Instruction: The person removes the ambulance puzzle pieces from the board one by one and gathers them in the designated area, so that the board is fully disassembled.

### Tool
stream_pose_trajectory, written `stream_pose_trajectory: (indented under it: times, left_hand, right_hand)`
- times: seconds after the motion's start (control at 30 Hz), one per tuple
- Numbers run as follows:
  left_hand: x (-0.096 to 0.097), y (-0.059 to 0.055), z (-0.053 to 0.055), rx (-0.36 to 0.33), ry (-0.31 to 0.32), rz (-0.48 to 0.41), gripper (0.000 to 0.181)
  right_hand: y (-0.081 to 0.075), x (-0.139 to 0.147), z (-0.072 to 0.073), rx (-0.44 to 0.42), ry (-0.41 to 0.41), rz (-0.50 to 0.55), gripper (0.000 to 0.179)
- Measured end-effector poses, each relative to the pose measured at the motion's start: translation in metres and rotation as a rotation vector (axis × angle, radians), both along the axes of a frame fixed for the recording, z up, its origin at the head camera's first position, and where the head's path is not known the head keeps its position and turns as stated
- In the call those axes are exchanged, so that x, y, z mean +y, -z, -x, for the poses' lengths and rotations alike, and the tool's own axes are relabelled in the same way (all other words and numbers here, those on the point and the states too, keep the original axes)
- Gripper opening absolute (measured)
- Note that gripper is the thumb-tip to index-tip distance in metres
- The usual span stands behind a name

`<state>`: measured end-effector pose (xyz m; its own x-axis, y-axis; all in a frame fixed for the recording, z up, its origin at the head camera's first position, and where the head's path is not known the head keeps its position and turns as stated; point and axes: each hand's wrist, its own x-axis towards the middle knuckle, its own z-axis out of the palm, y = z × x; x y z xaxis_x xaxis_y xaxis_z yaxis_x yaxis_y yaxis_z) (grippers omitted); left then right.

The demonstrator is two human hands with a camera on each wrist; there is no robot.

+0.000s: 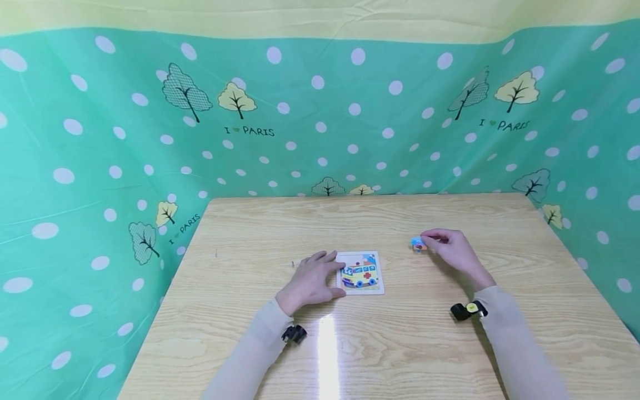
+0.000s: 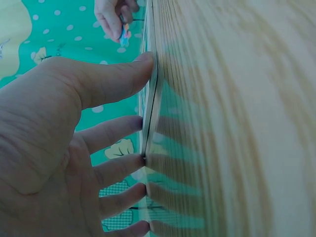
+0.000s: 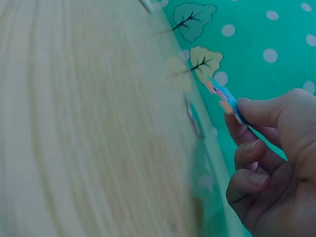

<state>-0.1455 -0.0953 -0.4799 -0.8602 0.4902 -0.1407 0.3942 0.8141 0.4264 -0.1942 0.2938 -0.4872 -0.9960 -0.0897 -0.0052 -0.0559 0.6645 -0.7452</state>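
Observation:
A square jigsaw puzzle point(image 1: 358, 256) with a white border lies flat on the wooden table, its picture a yellow ambulance with a red cross. My left hand point(image 1: 312, 279) rests at its left side, thumb and fingers spread and fairly straight. In the left wrist view, the thumb point(image 2: 118, 79) touches the puzzle's edge and the other fingertips reach the tabletop. To the right of the puzzle, my right hand point(image 1: 452, 250) pinches a small blue and orange puzzle piece point(image 3: 225, 101) between thumb and index finger, over the table. The remaining fingers are curled in.
The light wooden table point(image 1: 270, 222) has a shiny surface with a bright reflection in front of the puzzle. A green dotted cloth point(image 1: 300, 111) with tree prints hangs behind the table and along both sides.

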Motion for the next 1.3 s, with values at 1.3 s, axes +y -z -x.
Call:
stream_pose_trajectory:
  times: [1.3]
  left_hand:
    - [0.0, 0.0, -0.002, 0.0, 0.006, 0.013, 0.071]
  right_hand:
    - [0.006, 0.03, 0.0, -0.062, -0.025, -0.161, 0.06]
